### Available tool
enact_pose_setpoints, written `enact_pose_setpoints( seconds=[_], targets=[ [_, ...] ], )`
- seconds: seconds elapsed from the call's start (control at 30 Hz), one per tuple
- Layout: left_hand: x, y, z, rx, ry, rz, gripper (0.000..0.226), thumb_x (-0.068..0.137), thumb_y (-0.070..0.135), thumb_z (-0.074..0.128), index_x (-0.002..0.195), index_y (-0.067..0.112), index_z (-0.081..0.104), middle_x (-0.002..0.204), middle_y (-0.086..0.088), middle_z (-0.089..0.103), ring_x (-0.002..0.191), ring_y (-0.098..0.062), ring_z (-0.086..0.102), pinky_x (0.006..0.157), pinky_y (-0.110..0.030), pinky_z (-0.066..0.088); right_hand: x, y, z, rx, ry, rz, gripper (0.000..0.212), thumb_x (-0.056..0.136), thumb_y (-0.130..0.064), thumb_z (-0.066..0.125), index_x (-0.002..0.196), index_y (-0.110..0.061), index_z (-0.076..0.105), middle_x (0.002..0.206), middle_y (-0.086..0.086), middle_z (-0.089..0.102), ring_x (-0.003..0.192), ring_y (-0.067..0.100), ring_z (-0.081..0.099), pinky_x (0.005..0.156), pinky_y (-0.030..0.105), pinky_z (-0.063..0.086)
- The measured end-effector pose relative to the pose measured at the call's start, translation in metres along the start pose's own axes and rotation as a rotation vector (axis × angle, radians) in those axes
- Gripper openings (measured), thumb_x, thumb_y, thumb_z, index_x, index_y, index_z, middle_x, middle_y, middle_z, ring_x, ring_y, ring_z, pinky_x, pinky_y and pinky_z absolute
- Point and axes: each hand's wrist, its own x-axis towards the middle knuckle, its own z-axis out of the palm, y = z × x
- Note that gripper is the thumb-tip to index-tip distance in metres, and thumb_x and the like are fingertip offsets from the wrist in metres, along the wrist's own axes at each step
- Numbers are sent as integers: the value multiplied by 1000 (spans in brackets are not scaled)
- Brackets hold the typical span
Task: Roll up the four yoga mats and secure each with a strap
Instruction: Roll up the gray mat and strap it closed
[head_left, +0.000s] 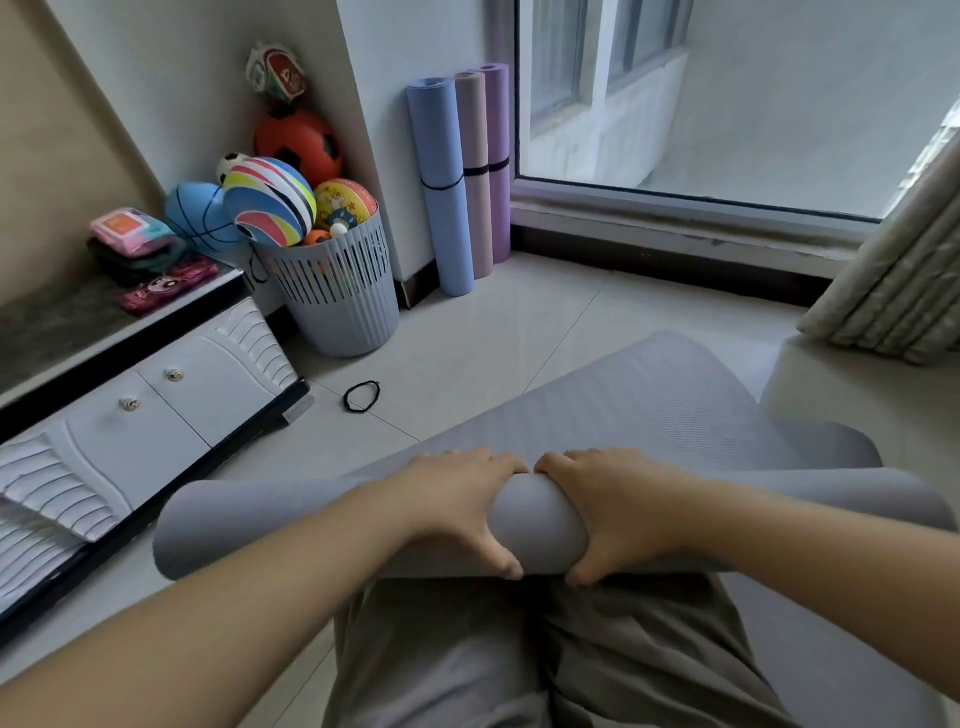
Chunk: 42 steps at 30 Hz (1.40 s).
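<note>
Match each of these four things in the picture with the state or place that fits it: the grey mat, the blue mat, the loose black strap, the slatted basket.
Things:
1. grey mat
2. blue mat
3. loose black strap
4. slatted basket

States or places:
A. lying on the floor tiles, around nothing
B. full of balls
C. partly rolled, gripped by the left hand and the right hand
D. rolled, strapped, standing against the wall

Pairs: 1-C, 2-D, 3-A, 4-B
</note>
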Motion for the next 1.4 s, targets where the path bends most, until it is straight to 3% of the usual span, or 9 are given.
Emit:
enact_pose_setpoints(
  seconds=[0.07,0.13,0.27,0.37,0.53,0.83,1.1,1.3,1.4],
  targets=[
    [-3,9,16,243,186,1,93,66,56,72,142,32,23,128,0,47,115,-25,51,97,-41,40,11,7,-8,61,-97,13,82,58,-56,80,123,-23,44,114,-1,60,99,18,58,86,35,50],
    [-3,10,24,268,253,-7,95,66,53,72,142,31,19,125,-2,47,113,-27,52,95,-40,41,16,9,-10,75,-148,20,87,58,-56,83,127,-23,42,119,-1,58,104,18,56,91,35,48],
    [4,-10,9,33,153,30,93,66,52,75,143,33,25,131,2,51,117,-21,52,93,-32,43,2,-4,9,-202,140,15,100,63,-60,73,141,-22,23,124,2,48,107,25,54,88,40,45],
    [8,-14,1,-4,115,49,89,67,53,75,141,36,27,134,7,51,120,-16,50,93,-29,40,0,-7,22,-265,239,-1,85,69,-52,65,139,-22,27,120,2,50,101,25,54,84,38,45],
    [7,2,16,389,339,-28,100,70,49,68,147,29,8,132,-1,42,120,-24,46,104,-42,31,14,11,-3,-70,140,15,74,61,-51,74,120,-20,43,109,1,61,93,24,60,76,34,49],
    [-25,15,-25,396,584,32,93,71,53,64,143,29,11,123,1,46,108,-24,52,96,-41,37,-12,12,-61,-194,199,-45,73,57,-66,66,116,-32,42,95,-12,60,78,8,58,72,30,53],
    [-15,19,22,260,262,53,95,69,47,69,145,28,15,123,-4,47,109,-28,52,93,-39,41,-8,0,-6,-8,-84,-32,80,62,-56,76,128,-27,39,116,-7,59,97,13,58,80,27,48],
    [5,-4,8,15,61,123,90,65,48,75,139,30,26,122,-1,54,111,-23,54,91,-34,44,-24,-13,8,-245,117,-29,101,72,-61,61,148,-16,11,136,2,39,116,24,45,96,40,41],
    [17,-14,0,-107,-86,120,94,64,49,79,141,34,26,130,4,52,116,-16,51,97,-32,43,-19,-16,23,-277,168,14,94,73,-54,61,146,-13,17,133,6,42,113,27,47,92,42,42]
  ],
)
